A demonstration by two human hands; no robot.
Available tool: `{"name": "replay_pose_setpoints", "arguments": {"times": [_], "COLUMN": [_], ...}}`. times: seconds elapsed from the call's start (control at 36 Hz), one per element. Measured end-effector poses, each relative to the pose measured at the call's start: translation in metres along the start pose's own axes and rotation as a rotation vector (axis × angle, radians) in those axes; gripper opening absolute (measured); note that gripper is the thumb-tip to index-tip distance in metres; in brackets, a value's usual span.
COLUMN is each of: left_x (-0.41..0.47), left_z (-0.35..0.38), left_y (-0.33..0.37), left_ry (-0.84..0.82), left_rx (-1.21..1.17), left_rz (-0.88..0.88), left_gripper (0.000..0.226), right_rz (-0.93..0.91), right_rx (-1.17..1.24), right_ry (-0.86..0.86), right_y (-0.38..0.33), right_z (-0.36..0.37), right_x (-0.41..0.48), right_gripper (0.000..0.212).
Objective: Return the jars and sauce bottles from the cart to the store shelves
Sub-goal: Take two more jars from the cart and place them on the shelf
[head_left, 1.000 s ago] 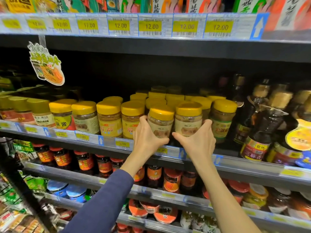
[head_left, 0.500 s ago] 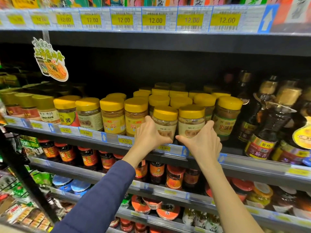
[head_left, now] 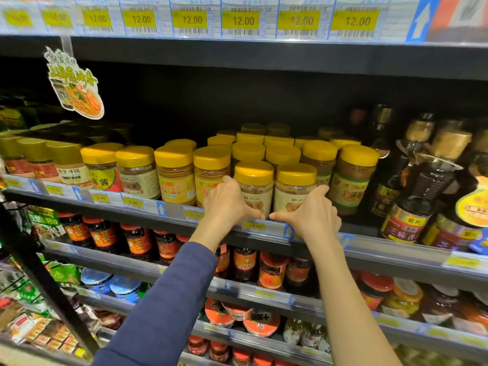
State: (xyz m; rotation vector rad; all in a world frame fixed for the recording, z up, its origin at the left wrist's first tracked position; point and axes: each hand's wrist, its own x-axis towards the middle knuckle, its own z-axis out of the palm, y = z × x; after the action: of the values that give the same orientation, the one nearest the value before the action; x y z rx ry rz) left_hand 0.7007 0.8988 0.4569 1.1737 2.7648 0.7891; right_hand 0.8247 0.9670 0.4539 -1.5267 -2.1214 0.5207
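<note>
Two clear jars with yellow lids and beige labels stand side by side at the front edge of the middle shelf [head_left: 369,243]. My left hand [head_left: 227,204] wraps the left jar [head_left: 254,184] from its left side. My right hand [head_left: 314,215] wraps the right jar [head_left: 294,188] from its right side. Both thumbs lie along the jars' bases and nearly meet over a yellow price tag. Rows of similar yellow-lidded jars [head_left: 174,175] stand behind them and on both sides.
Dark sauce bottles [head_left: 412,207] crowd the shelf just to the right. Red-lidded jars [head_left: 137,241] fill the shelf below. A cardboard promo sign [head_left: 76,85] hangs at the upper left. A black rack bar [head_left: 39,281] slants across the lower left.
Both hands have stayed on the two jars at the shelf front. The thumbs have drawn in toward each other at the jars' bases.
</note>
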Motion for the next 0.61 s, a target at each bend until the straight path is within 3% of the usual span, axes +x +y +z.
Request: {"name": "replay_pose_setpoints", "arguments": {"times": [0.08, 0.17, 0.31, 0.61], "left_x": [-0.002, -0.002, -0.004, -0.011], "left_z": [-0.001, -0.001, -0.002, 0.0], "left_y": [0.002, 0.002, 0.004, 0.007], "left_ry": [-0.008, -0.008, -0.009, 0.081], "left_rx": [-0.003, -0.03, -0.021, -0.005], "left_rz": [-0.019, -0.037, -0.035, -0.046], "left_gripper": [0.085, 0.081, 0.077, 0.077], "right_rz": [0.008, -0.013, -0.038, -0.04], "right_rx": [0.008, 0.022, 0.032, 0.073], "right_ry": [-0.053, -0.105, -0.155, -0.083], "right_y": [0.0, 0.003, 0.003, 0.003], "right_z": [-0.002, -0.003, -0.008, -0.005], "right_x": [-0.001, -0.001, 0.002, -0.001], "right_gripper": [0.111, 0.094, 0.086, 0.078]}}
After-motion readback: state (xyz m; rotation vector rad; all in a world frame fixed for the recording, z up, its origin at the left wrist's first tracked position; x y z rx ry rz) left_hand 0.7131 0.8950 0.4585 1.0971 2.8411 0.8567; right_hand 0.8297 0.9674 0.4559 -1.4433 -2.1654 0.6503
